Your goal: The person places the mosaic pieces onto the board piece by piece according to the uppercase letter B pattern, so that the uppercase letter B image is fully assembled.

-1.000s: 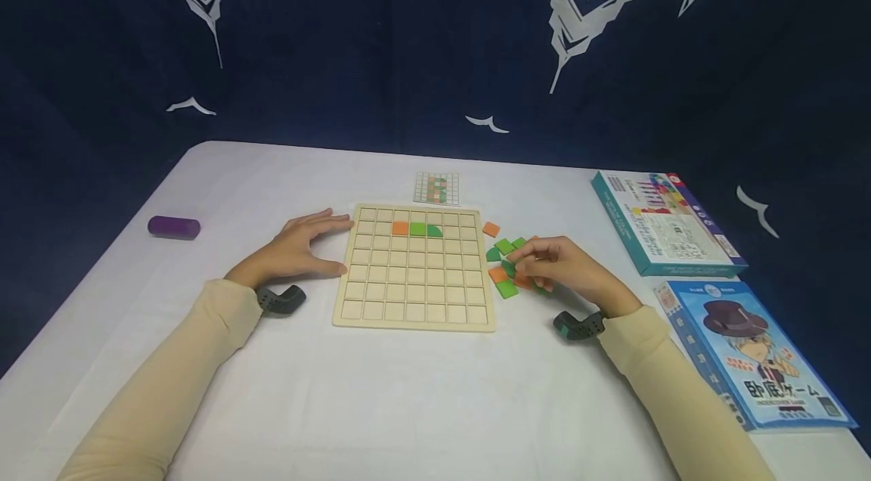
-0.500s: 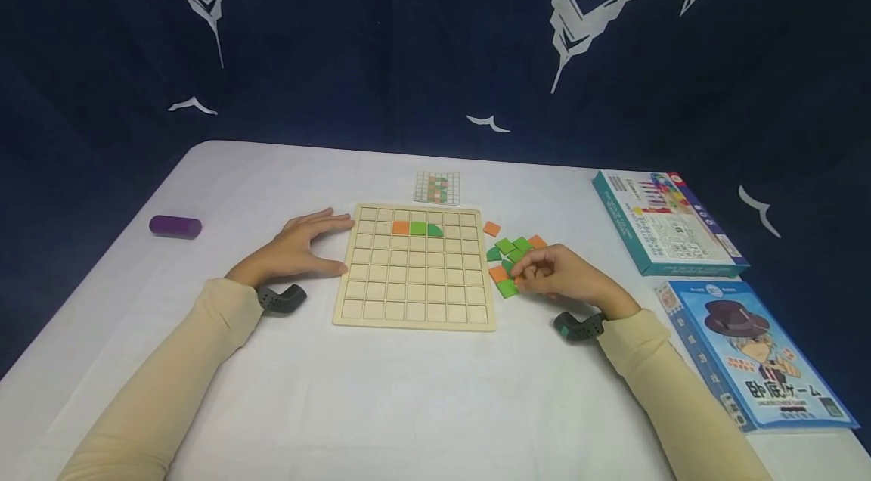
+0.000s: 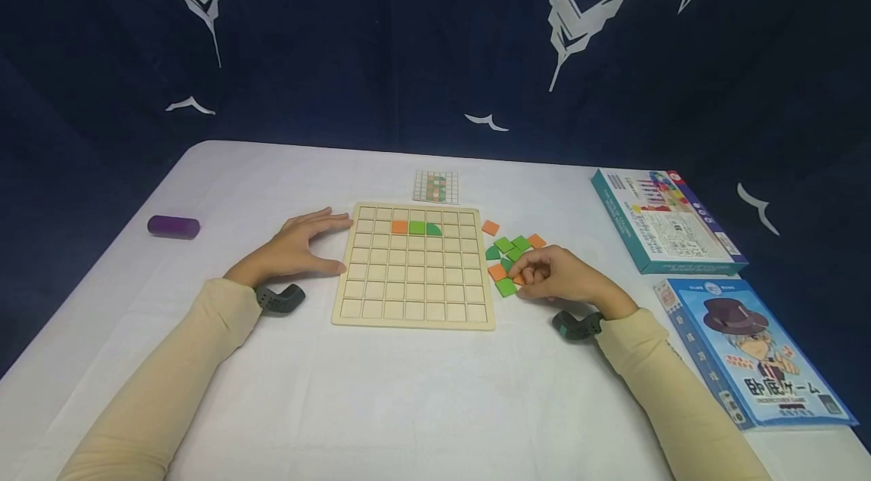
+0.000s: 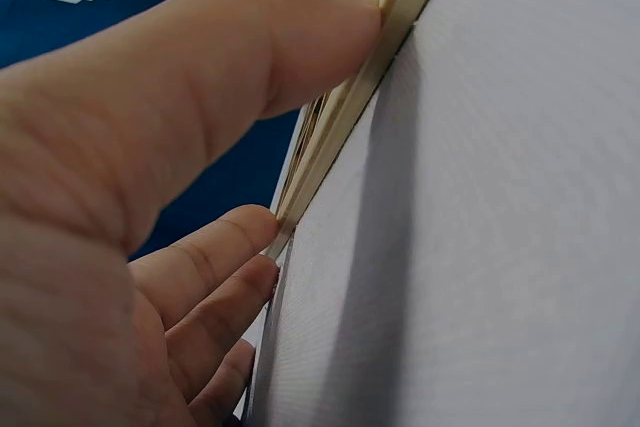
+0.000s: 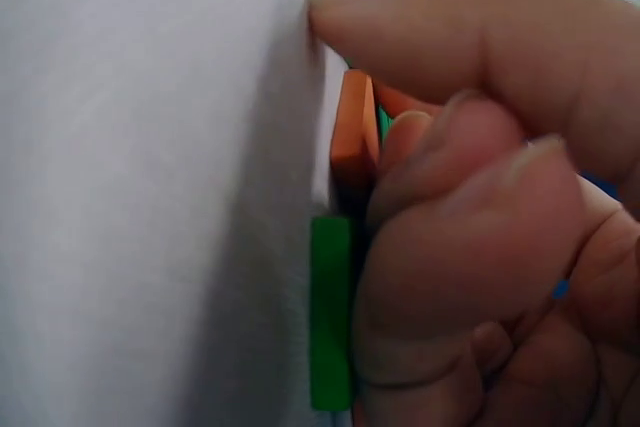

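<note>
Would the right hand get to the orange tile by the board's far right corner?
Probably yes: the orange tile lies uncovered, with only flat green tiles between it and the right hand.

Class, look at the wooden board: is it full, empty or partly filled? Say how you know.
Partly filled: the board has three tiles in one row, and its other squares show bare wood.

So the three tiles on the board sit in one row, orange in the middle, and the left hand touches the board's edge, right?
Only the order is wrong: the head view shows the light green tile in the middle and the orange tile at the left end. The left hand does touch the board.
</note>
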The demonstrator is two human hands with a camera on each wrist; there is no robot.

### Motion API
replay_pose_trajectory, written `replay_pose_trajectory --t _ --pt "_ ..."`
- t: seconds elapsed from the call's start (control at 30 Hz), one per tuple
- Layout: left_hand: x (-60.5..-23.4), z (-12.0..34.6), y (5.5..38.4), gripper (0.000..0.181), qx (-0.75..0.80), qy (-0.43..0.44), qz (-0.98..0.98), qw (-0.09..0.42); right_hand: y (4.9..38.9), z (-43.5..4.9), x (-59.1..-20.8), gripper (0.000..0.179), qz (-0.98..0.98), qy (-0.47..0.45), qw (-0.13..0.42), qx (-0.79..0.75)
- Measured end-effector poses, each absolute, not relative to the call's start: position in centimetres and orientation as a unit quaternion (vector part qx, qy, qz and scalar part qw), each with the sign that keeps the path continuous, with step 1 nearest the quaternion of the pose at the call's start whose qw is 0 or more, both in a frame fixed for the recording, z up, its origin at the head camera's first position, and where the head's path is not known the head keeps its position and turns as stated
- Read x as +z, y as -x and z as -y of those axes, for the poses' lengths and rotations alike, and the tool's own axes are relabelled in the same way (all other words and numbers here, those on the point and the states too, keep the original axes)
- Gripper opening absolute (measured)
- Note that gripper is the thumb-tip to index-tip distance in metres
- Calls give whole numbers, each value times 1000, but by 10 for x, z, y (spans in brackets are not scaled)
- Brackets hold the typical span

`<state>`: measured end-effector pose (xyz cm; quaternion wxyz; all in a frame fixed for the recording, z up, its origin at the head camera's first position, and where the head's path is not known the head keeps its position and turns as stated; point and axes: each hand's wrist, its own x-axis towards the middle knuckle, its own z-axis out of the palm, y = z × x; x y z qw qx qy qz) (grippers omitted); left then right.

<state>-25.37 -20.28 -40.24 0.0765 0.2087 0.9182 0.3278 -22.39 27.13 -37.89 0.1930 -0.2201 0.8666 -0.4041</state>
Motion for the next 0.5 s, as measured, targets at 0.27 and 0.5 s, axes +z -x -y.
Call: replay_pose_trajectory --t 0.27,0.5 --pt "-405 204 256 94 330 -201 -918 82 222 -270 -378 28 -873 240 182 -383" --pt "-404 204 255 94 330 -204 -918 80 221 -270 -378 25 -873 254 174 -379"
